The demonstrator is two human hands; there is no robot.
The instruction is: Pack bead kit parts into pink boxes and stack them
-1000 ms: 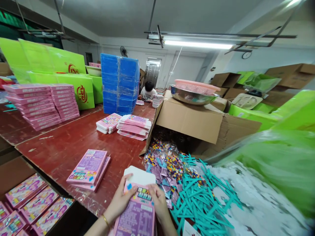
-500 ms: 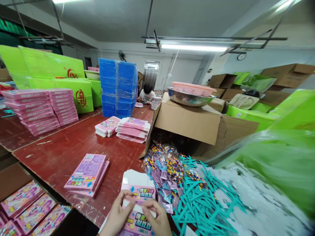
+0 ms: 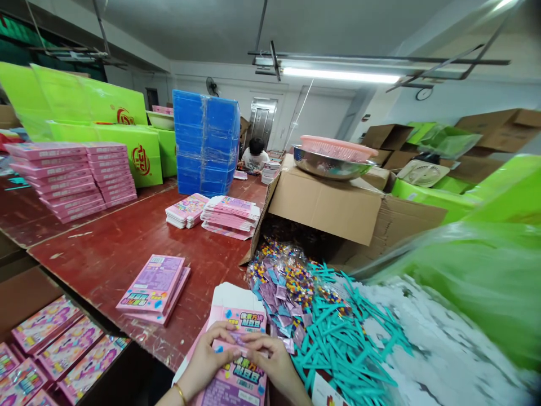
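At the table's front edge, a pink and purple printed carton (image 3: 230,386) lies between my hands. My left hand (image 3: 211,352) grips the carton's left side near its far end, fingers bent. From the right, my right hand (image 3: 270,358) presses the same end, and the fingertips of both hands nearly meet there. The flap under the fingers is mostly hidden. Just beyond lies another carton (image 3: 245,320) of the same print, its white end flap (image 3: 236,294) standing open. To the left, two closed cartons (image 3: 154,287) are stacked on the red table (image 3: 101,254).
Right of my hands are a heap of turquoise plastic sticks (image 3: 338,344), small purple packets (image 3: 274,299) and bags of colourful beads (image 3: 296,276), before a cardboard box (image 3: 325,206). Flat cartons (image 3: 230,214) and a blue box stack (image 3: 205,144) stand farther back. A person (image 3: 255,155) sits beyond.
My hands have drawn together at the carton's end. The white flap edge that showed between them is now folded in or covered. The view has tilted down slightly.
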